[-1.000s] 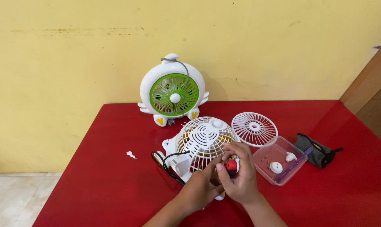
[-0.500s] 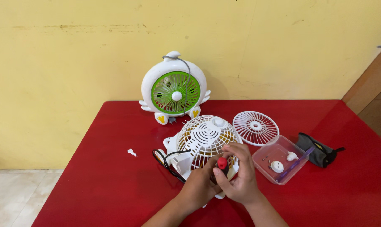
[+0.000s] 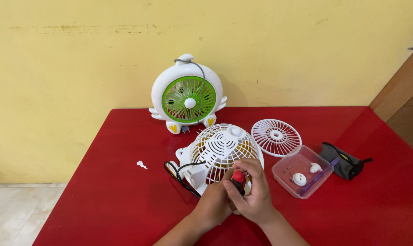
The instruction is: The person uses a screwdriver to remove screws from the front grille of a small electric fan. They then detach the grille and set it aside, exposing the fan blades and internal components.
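Observation:
A small white fan (image 3: pixel 222 150) with a domed grille lies face down on the red table (image 3: pixel 124 200), its black cord (image 3: pixel 179 175) looped at its left. My right hand (image 3: pixel 252 193) grips a screwdriver with a red and black handle (image 3: pixel 238 177), held upright against the fan's near edge. My left hand (image 3: pixel 213 202) rests against the fan's base beside it, steadying it. The screwdriver tip is hidden behind my fingers.
A white and green fan (image 3: pixel 187 98) stands upright against the yellow wall. A loose white grille (image 3: pixel 276 136) lies right of the fan, next to a clear plastic tray (image 3: pixel 302 171) holding small white parts and screws. A black pouch (image 3: pixel 345 160) lies further right. A white scrap (image 3: pixel 141 164) sits left.
My right hand has shifted slightly left and nearer with the screwdriver, whose red handle now stands more upright. The left hand has stayed at the fan's base.

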